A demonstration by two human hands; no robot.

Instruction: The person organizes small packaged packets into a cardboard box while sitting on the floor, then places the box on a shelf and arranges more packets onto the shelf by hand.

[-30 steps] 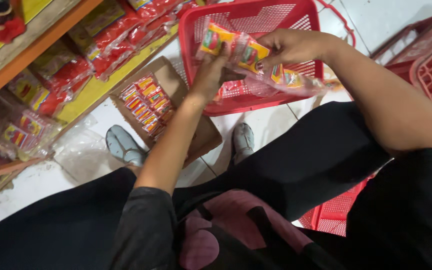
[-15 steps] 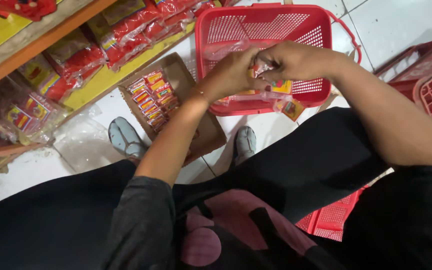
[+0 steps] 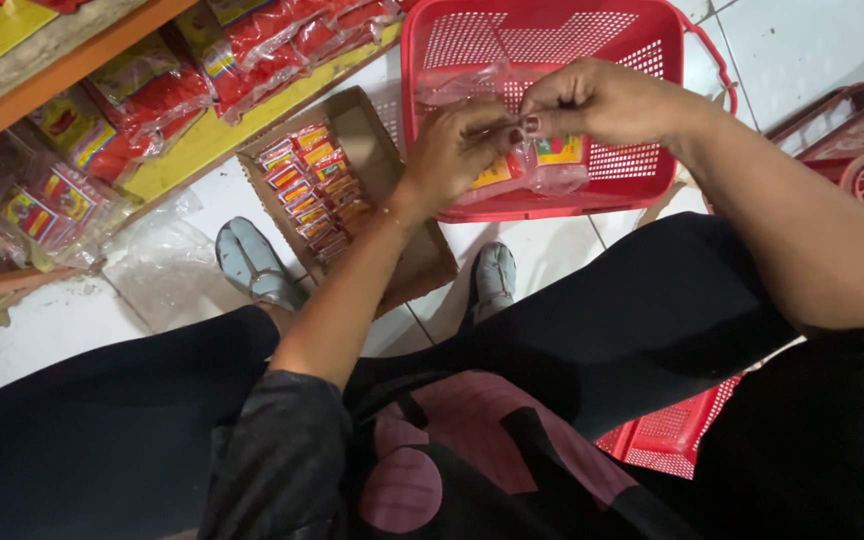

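Clear plastic packet (image 3: 537, 170) of small red-yellow sachets: held over the near rim of the red basket (image 3: 472, 40), both hands pinching its top edge. Left hand (image 3: 457, 150) grips from the left, right hand (image 3: 602, 100) from above, fingertips meeting. Risk: thin film could tear or slip, spilling sachets beside the basket. Cardboard box (image 3: 392, 180) of similar sachets sits left of the basket, on the floor.

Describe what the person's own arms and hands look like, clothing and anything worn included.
Both forearms are bare. The left hand has a thin bracelet at the wrist and dark polish on a fingernail. A dark, slightly glossy sleeve covers the left upper arm to the elbow. The right hand shows no ring or watch; a black sleeve covers that upper arm.
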